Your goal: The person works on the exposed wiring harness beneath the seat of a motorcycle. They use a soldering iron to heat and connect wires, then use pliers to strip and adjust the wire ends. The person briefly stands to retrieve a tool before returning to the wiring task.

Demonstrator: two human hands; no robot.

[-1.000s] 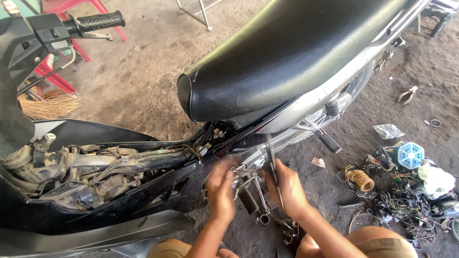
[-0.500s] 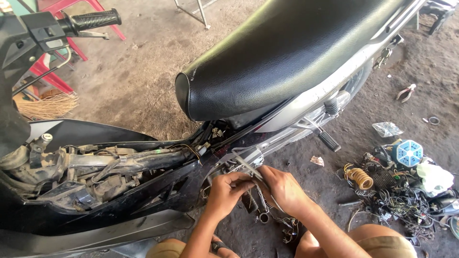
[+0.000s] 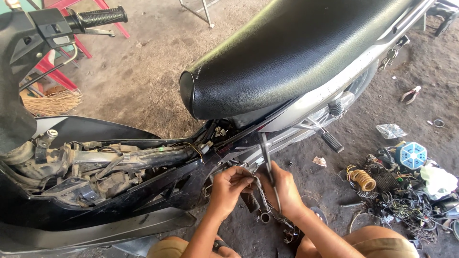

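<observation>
Left hand [image 3: 229,184]: lower centre, grip pinching the spring [image 3: 262,197] top, under the black seat [image 3: 287,52].
Right hand [image 3: 287,191]: just right, grip closed round a thin metal tool [image 3: 267,160] crossing the spring.
Far right: yellow coil [image 3: 362,179], blue part [image 3: 411,155] on the floor.

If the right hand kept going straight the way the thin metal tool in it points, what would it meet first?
The right hand holds a thin metal rod-like tool pointing up toward the motorcycle. Continuing that way, it would probably first meet the silver side panel just under the black padded seat, though depth is hard to judge.
</observation>
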